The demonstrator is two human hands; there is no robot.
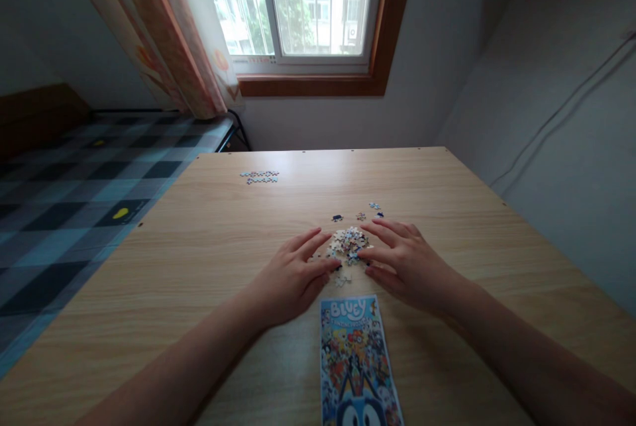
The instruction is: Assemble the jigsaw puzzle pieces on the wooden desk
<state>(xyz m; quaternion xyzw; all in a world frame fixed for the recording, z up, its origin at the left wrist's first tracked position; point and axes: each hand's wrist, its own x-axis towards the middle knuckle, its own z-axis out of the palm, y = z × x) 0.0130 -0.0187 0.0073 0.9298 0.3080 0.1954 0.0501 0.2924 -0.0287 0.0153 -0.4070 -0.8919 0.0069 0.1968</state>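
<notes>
A small heap of jigsaw puzzle pieces (349,240) lies on the wooden table between my two hands. My left hand (298,270) touches the heap's left side, its fingers stretched out and apart. On the other side, my right hand (402,257) rests its spread fingertips against the right edge of the pile. Neither hand shows a piece gripped in it. A few pale pieces (342,278) lie just in front of the heap. Below them is a picture sheet (355,353) printed with "BLUEY" and many cartoon characters.
Beyond the heap lie loose pieces, among them a dark one (337,218) and a light blue one (374,205). Two joined strips of pieces (261,177) sit at the far left of the table (199,234). A bed with a checked cover (163,141) stands to the left.
</notes>
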